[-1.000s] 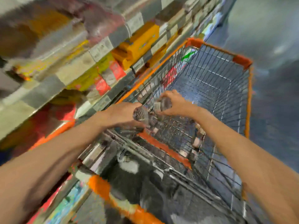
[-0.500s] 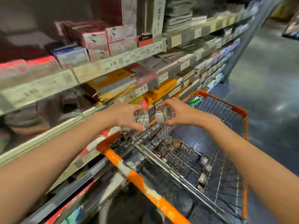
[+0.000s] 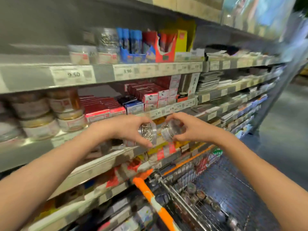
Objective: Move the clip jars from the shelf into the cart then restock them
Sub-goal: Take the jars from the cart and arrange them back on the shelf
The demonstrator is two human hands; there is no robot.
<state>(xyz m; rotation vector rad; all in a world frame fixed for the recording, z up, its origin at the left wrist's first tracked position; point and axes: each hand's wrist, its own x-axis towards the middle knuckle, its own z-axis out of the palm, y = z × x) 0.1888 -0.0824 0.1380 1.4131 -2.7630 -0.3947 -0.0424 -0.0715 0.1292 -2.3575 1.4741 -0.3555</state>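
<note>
Left hand (image 3: 126, 129) fingers curled round a clear plastic jar of silver paper clips (image 3: 147, 132), held on its side. Right hand (image 3: 191, 129) fingers pinch a second clear round jar with a white label (image 3: 173, 130), also tilted. Jars just apart, between the two sets of fingertips, in front of the grey metal shelf (image 3: 103, 161). Below the fingers: orange-handled wire cart (image 3: 221, 185) with more small jars (image 3: 200, 195) in it

1. The clip jars (image 3: 148, 133) are see-through with shiny silver clips inside.
2. The cart (image 3: 225, 189) is silver wire with an orange handle (image 3: 150, 195).
3. The shelf (image 3: 103, 74) is grey.
4. The boxes (image 3: 103, 107) are red.
</note>
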